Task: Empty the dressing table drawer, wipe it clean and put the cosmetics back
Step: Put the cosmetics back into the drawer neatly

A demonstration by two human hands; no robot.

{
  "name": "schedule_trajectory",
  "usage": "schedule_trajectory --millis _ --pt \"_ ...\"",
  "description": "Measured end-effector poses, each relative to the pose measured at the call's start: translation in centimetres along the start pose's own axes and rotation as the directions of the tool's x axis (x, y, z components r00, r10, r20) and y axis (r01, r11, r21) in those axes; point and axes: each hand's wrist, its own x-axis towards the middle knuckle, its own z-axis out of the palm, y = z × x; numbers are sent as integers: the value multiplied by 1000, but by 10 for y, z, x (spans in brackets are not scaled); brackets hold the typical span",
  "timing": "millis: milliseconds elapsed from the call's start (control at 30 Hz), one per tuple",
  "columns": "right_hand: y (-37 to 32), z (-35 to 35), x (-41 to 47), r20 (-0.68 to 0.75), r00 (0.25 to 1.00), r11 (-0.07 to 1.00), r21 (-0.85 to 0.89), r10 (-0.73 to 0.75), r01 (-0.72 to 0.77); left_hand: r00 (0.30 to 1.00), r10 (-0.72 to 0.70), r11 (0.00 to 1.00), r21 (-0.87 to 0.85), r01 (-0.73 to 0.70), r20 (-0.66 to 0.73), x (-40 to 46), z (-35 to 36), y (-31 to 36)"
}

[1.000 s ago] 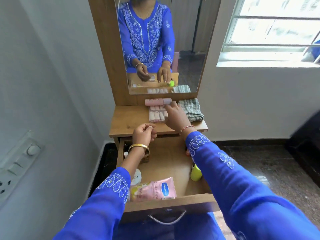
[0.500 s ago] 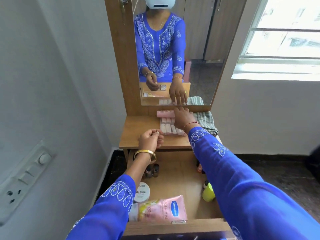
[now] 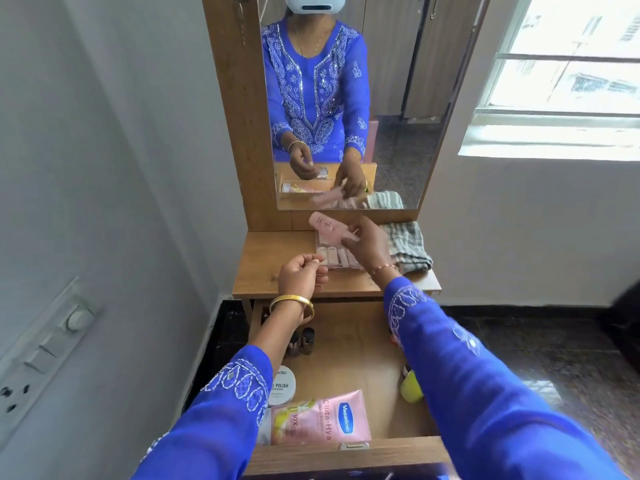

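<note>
Drawer (image 3: pixel 349 452) is pulled out below the tabletop (image 3: pixel 277 261), not yet empty. Visible inside: Vaseline pouch (image 3: pixel 329 422) at the front, polish jar (image 3: pixel 283 389) front left, two dark bottles (image 3: pixel 302 341) back left, yellow bottle (image 3: pixel 411 391) on the right, partly under the sleeve. More may sit hidden under the right arm.

On top: nail kit (image 3: pixel 337 256) lies flat near the mirror (image 3: pixel 343 98), striped cloth (image 3: pixel 408 247) folded just beside it on the right.

Right hand (image 3: pixel 369 247) is closed on a pink tube (image 3: pixel 327 228), holding it tilted over the back of the nail kit. Whether the tube touches the kit, can't tell. Left hand (image 3: pixel 301 280) hovers over the tabletop front edge, fingers curled shut, thumb against forefinger. Maybe pinching something small, can't tell what, if anything.

Judgement: emptying phase, early-mid. Wipe and refill not started.

Doing this step well:
- Set the tube down flat along the mirror base, parallel to the kit, so it can't roll.
- Keep the cloth uncovered, it's needed next.
- Fill the bare left half of the top with the rest; stand the bottles upright away from the front edge.
- Lift the small bottles one at a time, since they tip easily.
- Pouch last, flat.
</note>
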Motion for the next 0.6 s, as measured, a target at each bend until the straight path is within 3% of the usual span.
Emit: schedule_trajectory --millis 67,300,467,600 --pt "-7 5 -22 -65 997 982 186 31 -19 1000 -16 1000 -15 15 -20 -1 2 0" --pt "-14 16 -105 -8 1000 921 390 -9 12 1000 12 1000 -14 -12 -29 -13 -9 -8" --pt "-7 1 -120 -2 995 967 233 -102 100 999 14 994 104 -18 33 -23 -17 -16" --pt "-8 -23 -116 -7 983 954 242 -183 179 979 73 975 194 -110 192 -36 -19 -21"
